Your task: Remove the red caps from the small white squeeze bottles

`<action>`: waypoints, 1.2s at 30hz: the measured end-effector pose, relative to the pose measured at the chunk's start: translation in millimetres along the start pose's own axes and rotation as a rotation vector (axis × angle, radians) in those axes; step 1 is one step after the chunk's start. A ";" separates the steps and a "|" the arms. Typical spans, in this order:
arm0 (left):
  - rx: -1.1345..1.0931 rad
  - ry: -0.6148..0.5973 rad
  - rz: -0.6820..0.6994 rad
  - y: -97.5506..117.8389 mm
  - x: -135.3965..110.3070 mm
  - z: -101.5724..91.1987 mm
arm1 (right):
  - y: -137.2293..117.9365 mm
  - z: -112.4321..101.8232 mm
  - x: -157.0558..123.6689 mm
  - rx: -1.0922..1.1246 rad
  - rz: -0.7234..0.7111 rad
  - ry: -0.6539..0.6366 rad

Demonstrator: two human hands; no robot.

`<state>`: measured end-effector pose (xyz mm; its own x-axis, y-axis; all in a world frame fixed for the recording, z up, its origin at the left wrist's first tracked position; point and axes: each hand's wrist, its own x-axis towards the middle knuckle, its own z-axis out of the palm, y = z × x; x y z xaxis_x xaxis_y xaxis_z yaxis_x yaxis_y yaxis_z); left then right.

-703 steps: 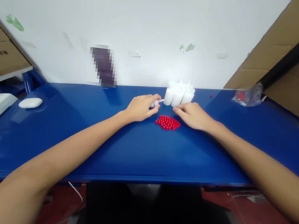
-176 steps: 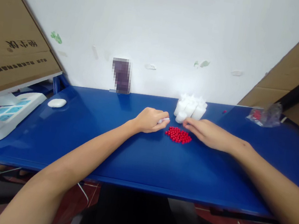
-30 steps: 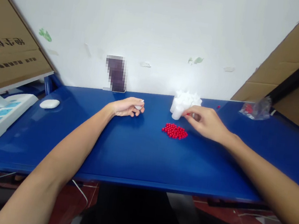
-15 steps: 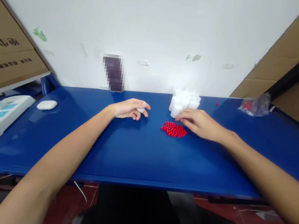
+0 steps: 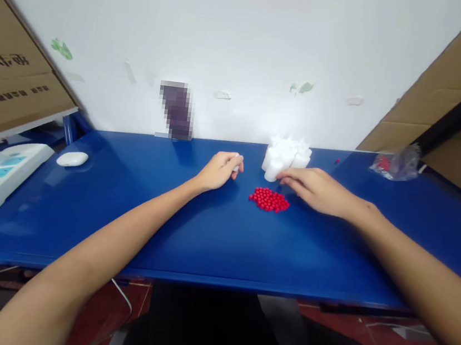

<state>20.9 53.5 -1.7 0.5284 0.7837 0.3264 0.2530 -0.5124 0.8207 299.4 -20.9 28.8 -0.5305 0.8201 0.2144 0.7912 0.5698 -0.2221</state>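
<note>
My left hand (image 5: 221,170) is curled closed around a small white object (image 5: 237,162), seen only in part between its fingers. Across from it, my right hand (image 5: 310,187) has its fingers drawn together beside the front white plastic bottle (image 5: 273,169); the fingertips are at or very near the bottle's side. Whether they pinch anything is hidden. Behind that bottle stands a tight cluster of small white bottles (image 5: 286,152) with pointed tops. A pile of small red bead-like pieces (image 5: 269,199) lies on the blue table (image 5: 222,238) just in front of the right fingertips.
Far right lies a clear plastic bag (image 5: 397,162) with red pieces inside, and a stray red piece (image 5: 337,161) nearer the bottles. At left are a white oval case (image 5: 72,159) and a white device (image 5: 6,181). A blurred dark panel (image 5: 177,111) leans on the wall.
My left hand has moved right, toward the bottles, and its fingers have curled in more around the white object. My right hand has shifted only slightly right and up by the front bottle.
</note>
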 end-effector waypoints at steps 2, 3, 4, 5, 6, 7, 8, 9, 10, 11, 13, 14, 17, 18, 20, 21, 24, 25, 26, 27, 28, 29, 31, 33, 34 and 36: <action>0.048 -0.025 -0.020 2.7 -0.9 2.7 | -3.1 -2.4 -0.3 0.018 0.023 0.001; 0.074 -0.027 -0.031 3.5 -1.0 3.1 | -4.4 -3.7 -0.4 0.032 0.034 0.000; 0.100 -0.024 -0.041 3.9 -1.0 2.9 | -5.4 -4.8 -0.3 0.044 0.045 -0.005; 0.121 -0.018 -0.048 4.0 -0.8 2.2 | -6.1 -5.7 -0.1 0.049 0.051 -0.013; 0.136 -0.013 -0.053 3.7 -0.6 1.3 | -6.5 -6.0 0.2 0.047 0.051 -0.020; 0.148 -0.011 -0.057 3.3 -0.3 0.4 | -6.6 -5.9 0.7 0.041 0.044 -0.021; 0.157 -0.012 -0.061 2.8 -0.1 -0.3 | -6.4 -5.1 1.3 0.033 0.032 -0.018; 0.165 -0.015 -0.065 2.3 0.0 -0.8 | -6.1 -3.9 2.1 0.031 0.014 -0.010; 0.169 -0.018 -0.070 2.0 0.0 -1.0 | -5.6 -2.1 2.9 0.037 -0.007 0.001; 0.168 -0.020 -0.075 1.8 -0.1 -0.9 | -5.0 0.0 3.8 0.051 -0.028 0.017; 0.149 -0.022 -0.094 2.1 -0.6 -0.2 | -3.7 4.8 5.2 0.089 -0.053 0.040; 0.128 -0.022 -0.110 2.5 -0.9 0.3 | -3.0 7.3 5.8 0.105 -0.056 0.044; 0.065 -0.026 -0.152 3.8 -1.9 1.7 | -0.8 13.2 6.4 0.121 -0.047 0.026; 0.060 -0.029 -0.149 3.9 -2.1 2.0 | -0.3 14.5 6.3 0.118 -0.045 0.016; 0.076 -0.040 -0.111 3.4 -2.2 2.3 | 0.5 16.1 6.0 0.119 -0.037 0.007; 0.088 -0.047 -0.088 2.8 -2.2 2.3 | 0.6 16.4 5.8 0.126 -0.027 0.005; 0.097 -0.058 -0.055 1.0 -1.9 2.1 | -0.4 15.7 5.5 0.159 0.005 0.004; 0.092 -0.059 -0.054 0.6 -1.8 1.9 | -1.1 15.1 5.4 0.171 0.008 0.003; 0.087 -0.060 -0.055 0.4 -1.8 1.8 | -2.1 14.3 5.3 0.184 0.005 0.001; 0.079 -0.060 -0.057 0.4 -1.8 1.7 | -3.3 13.3 5.1 0.199 -0.002 0.000; 0.071 -0.062 -0.062 0.5 -1.8 1.6 | -4.7 12.3 4.9 0.217 -0.010 0.002; 0.062 -0.063 -0.069 0.6 -1.8 1.4 | -6.1 11.2 4.6 0.238 -0.019 0.004; 0.044 -0.062 -0.089 1.0 -1.6 1.1 | -8.7 8.9 3.9 0.279 -0.035 0.003; 0.026 -0.055 -0.106 1.1 -1.3 0.7 | -10.6 7.1 3.1 0.309 -0.046 -0.007; 0.020 -0.050 -0.112 1.0 -1.0 0.5 | -11.1 6.5 2.7 0.320 -0.048 -0.015; 0.017 -0.041 -0.119 0.8 -0.7 0.4 | -11.6 5.8 2.1 0.333 -0.045 -0.026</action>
<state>21.1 52.4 -1.5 0.5265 0.8246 0.2071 0.3294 -0.4224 0.8445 287.4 -25.4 26.2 -0.5735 0.7924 0.2077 0.6262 0.5875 -0.5126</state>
